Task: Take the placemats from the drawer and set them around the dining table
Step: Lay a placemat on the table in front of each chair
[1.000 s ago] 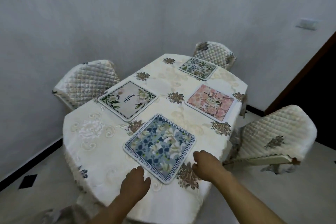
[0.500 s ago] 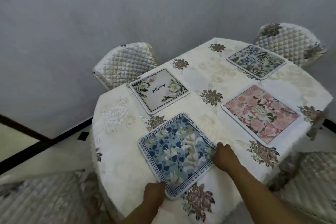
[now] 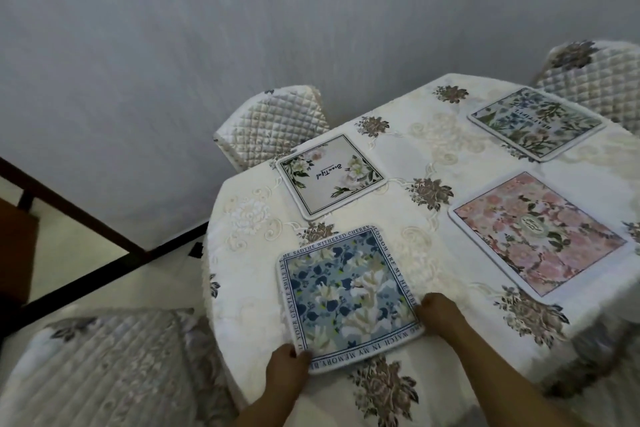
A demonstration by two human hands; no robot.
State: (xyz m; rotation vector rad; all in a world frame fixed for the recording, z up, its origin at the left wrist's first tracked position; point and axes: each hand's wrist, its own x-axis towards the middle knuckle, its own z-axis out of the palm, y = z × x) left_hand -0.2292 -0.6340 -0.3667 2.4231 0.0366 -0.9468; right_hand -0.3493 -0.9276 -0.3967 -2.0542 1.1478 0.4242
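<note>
Several square placemats lie on the dining table (image 3: 408, 204), which wears a white floral cloth. The blue floral placemat (image 3: 346, 295) sits nearest me. My left hand (image 3: 287, 362) pinches its near left corner, thumb on top. My right hand (image 3: 438, 314) grips its right corner. Further back lie a white placemat with script lettering (image 3: 330, 175), a pink floral placemat (image 3: 540, 232) and a green-and-blue leafy placemat (image 3: 535, 123). The drawer is not in view.
Quilted chair covers stand around the table: one at the back left (image 3: 273, 121), one at the far right (image 3: 595, 76), one close at the lower left (image 3: 104, 367). A grey wall rises behind. Dark wooden furniture (image 3: 17, 243) shows at the left edge.
My view has swung right and closer to the table. Both hands moved from the table edge onto the blue placemat's corners, and the mat has turned and slid toward the near edge.
</note>
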